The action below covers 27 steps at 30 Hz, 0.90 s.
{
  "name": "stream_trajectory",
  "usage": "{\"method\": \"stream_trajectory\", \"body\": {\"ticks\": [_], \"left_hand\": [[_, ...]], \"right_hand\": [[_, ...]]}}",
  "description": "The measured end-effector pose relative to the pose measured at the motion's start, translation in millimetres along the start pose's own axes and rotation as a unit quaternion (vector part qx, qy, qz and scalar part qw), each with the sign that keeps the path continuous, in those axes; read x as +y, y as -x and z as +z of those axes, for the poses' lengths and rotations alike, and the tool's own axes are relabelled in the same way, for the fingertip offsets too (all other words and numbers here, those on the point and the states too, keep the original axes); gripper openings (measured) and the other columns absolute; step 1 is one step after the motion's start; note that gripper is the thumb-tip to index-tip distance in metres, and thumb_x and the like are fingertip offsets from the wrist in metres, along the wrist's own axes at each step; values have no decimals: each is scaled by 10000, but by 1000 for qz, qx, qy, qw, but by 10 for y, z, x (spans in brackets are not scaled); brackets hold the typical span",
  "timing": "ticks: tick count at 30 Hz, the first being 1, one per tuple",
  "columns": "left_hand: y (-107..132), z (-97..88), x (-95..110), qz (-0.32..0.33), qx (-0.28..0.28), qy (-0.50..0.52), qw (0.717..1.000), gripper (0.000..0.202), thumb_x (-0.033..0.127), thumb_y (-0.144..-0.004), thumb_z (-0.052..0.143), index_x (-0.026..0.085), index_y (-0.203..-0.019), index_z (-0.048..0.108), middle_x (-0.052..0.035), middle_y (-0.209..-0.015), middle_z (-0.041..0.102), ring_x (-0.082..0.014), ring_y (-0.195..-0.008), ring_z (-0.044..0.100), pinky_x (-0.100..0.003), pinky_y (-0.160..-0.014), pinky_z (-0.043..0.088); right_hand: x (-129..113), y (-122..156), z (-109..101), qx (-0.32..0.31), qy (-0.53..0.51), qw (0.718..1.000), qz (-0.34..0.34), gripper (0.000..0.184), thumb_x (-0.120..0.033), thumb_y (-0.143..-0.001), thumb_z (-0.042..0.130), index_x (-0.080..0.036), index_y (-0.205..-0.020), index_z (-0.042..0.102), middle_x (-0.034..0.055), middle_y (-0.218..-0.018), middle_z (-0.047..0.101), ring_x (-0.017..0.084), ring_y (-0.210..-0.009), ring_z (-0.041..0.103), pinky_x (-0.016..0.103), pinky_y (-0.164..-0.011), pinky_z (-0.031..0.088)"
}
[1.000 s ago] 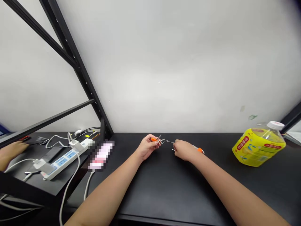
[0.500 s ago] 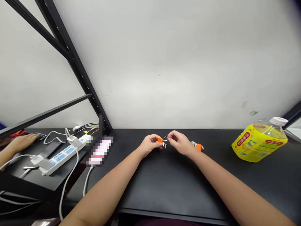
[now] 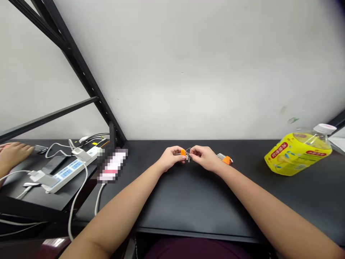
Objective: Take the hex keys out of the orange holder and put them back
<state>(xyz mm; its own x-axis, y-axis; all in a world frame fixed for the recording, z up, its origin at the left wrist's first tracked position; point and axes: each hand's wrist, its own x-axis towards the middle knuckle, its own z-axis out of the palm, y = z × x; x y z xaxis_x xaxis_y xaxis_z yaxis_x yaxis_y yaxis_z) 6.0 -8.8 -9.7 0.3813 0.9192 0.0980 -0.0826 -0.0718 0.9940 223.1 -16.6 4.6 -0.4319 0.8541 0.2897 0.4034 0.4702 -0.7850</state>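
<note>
Closer together now, our left hand (image 3: 170, 158) and right hand (image 3: 207, 158) pinch the key set (image 3: 183, 153), which lies left-right near the back edge of the counter (image 3: 194, 205).

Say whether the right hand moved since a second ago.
Yes: right hand moved left, away from the yellow bottle, to the orange tool in the left hand.

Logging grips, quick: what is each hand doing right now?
Left hand: closed, holding the orange holder.
Right hand: closed, fingertips pinching a thin metal key at that holder.
</note>
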Motion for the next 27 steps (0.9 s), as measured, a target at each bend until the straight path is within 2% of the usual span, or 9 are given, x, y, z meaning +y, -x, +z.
{"method": "stream_trajectory", "body": {"ticks": [7,13,22,27], "left_hand": [[-10,-17,-22,-3,-10,-14,1000,348,323,-710,890,103,-891,690,-74,-841,729,-145,-686,672,-295,-684,572],[4,-7,5,-6,-1,-15,1000,350,314,-684,901,105,-886,705,-72,-833,727,-146,-702,668,-266,-641,554],[7,-29,14,-20,2,-23,1000,358,319,-676,902,106,-890,709,-62,-817,728,-126,-646,651,-274,-673,540],[7,-25,27,-20,-13,-33,999,354,331,-690,891,110,-908,721,-63,-815,725,-127,-651,642,-275,-669,534]], "right_hand": [[-20,2,-33,-9,19,1000,-2,254,-407,-931,518,-201,-845,639,8,-770,635,141,-672,502,274,-635,399],[-18,3,-43,-16,13,1000,16,253,-412,-930,530,-203,-854,649,0,-766,628,138,-666,489,275,-635,389],[55,-4,0,-19,-46,998,48,244,-417,-916,549,-193,-867,632,-5,-773,614,134,-672,478,269,-639,381],[43,-3,-21,-24,-1,999,31,217,-376,-938,533,-205,-849,631,-14,-768,627,135,-673,492,268,-641,376]]}}
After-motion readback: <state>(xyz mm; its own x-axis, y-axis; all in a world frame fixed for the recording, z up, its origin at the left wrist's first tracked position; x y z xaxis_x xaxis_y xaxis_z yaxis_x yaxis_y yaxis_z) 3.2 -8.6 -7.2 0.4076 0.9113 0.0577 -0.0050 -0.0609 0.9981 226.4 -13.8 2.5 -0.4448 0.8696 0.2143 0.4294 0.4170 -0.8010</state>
